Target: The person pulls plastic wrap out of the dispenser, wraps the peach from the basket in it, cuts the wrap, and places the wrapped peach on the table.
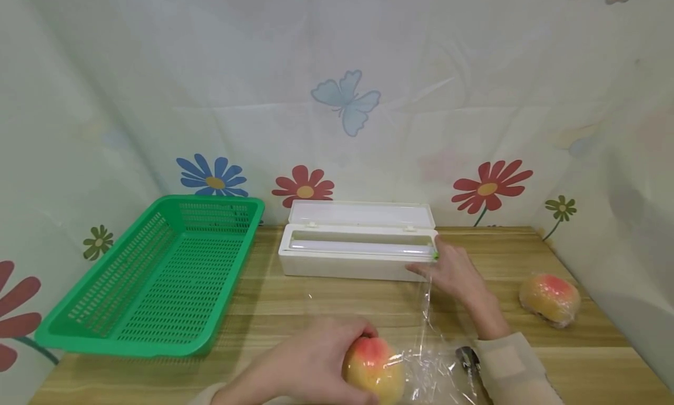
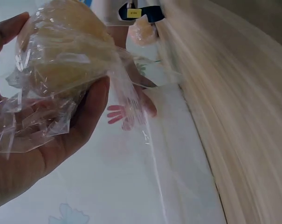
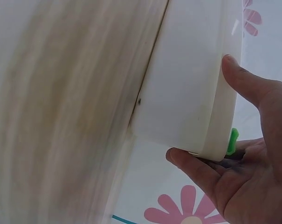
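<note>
A peach (image 1: 375, 374) with a red blush sits in my left hand (image 1: 310, 358), fingers and thumb curled round it. Crumpled cling film (image 2: 43, 116) covers the peach in the left wrist view, and a twisted strand stretches from it toward the white cling film box (image 1: 353, 268). That box stands with its lid raised and a roll showing inside. At its right end, my right hand (image 1: 458, 276) grips the corner, thumb on the front wall. The right wrist view shows a green slider (image 3: 232, 141) close to the fingers.
A green plastic basket (image 1: 215, 335) stands on the left of the wooden table (image 1: 263, 311). To the right lies a film-wrapped peach (image 1: 550, 299). A dark object (image 1: 467, 358), partly hidden, is beside the right sleeve. A flowered cloth hangs behind.
</note>
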Demonstrator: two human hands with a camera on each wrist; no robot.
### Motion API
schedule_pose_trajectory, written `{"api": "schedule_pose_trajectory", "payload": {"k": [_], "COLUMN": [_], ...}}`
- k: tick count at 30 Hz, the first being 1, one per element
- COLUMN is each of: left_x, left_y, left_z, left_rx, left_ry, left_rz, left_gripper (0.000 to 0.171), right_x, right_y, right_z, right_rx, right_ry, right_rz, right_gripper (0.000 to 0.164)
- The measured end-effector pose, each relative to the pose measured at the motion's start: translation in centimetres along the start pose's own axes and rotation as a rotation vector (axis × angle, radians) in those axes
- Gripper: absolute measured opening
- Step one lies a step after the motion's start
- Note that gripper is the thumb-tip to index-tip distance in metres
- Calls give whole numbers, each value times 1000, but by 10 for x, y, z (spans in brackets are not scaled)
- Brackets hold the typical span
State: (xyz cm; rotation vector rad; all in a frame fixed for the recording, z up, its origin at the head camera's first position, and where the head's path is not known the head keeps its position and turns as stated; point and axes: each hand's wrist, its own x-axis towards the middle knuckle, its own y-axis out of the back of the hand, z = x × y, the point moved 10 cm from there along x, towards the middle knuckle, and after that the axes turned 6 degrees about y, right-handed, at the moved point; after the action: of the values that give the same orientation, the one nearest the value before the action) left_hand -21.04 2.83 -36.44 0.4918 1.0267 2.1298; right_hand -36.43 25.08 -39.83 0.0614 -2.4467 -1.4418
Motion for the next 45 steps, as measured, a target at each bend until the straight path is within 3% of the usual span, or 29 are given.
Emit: {"api": "schedule_pose_trajectory", "payload": {"k": [6, 11, 14, 19, 23, 34, 45], "left_x": [1, 1, 2, 5, 7, 11, 13], "left_y": [-18, -30, -36, -38, -40, -39, -36], "left_z": [-13, -24, -29, -27, -28, -37, -41], "left_rx": [-47, -42, -70, -23, 3, 16, 76], "left_ry": [106, 196, 216, 137, 113, 140, 159], "left_rz": [-68, -77, -80, -66, -58, -61, -44], "left_gripper": [63, 86, 88, 63, 55, 50, 51], "right_x": [0, 1, 2, 3, 3, 3, -5], "right_y": [-1, -3, -3, -1, -1, -2, 14], "right_z": [3, 6, 7, 7, 7, 4, -3], "right_rx": [18, 40, 41, 28, 27, 22, 43], "right_ry": [-14, -25, -23, -27, -24, -15, 41], "right_rz": [-11, -26, -29, -28, -21, -30, -124], "right_gripper": [92, 90, 93, 97, 94, 94, 79]}}
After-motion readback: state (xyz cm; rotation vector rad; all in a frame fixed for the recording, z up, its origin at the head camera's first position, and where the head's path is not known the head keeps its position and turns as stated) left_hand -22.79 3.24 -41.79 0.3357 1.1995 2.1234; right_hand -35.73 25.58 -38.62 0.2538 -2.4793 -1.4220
